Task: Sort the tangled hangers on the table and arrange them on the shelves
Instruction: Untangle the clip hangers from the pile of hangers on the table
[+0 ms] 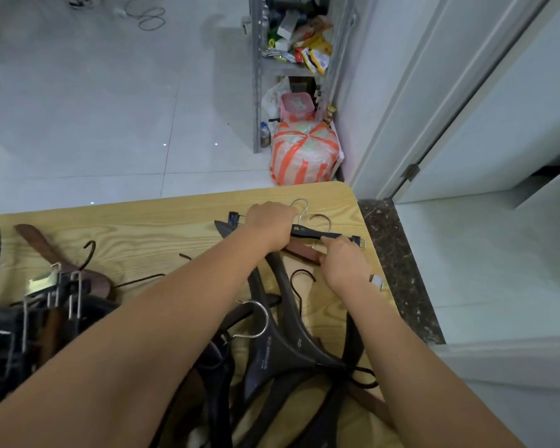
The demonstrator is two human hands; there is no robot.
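Evidently the sorting is barely under way. The left hand (270, 226) curls its fingers over the bar of a dark clip hanger (314, 234) that lies at the far edge of the bench (143, 227). The right hand (343, 265) pinches the same bar just beside it, toward the right-hand clip. Directly under that hanger, touching it, lies a brown wooden hanger (304, 252); whether the two are hooked together I cannot tell.

Between the two forearms, nearer the person than the hands, a tangle of dark hangers (288, 350) lies crossed over one another, hooks and arms interlocked. Well to the left of the left hand sits another heap of clip hangers (46, 305), with a brown hanger (42, 247) just beyond it.

Beyond the hands, past the bench edge, stands a metal shelf rack (257, 92) crowded with packets; no hanger shows on it. Judging by that, nothing has yet reached the shelves. One hanger looks to be in the course of being freed, and both heaps are left to be separated, grouped and carried over.
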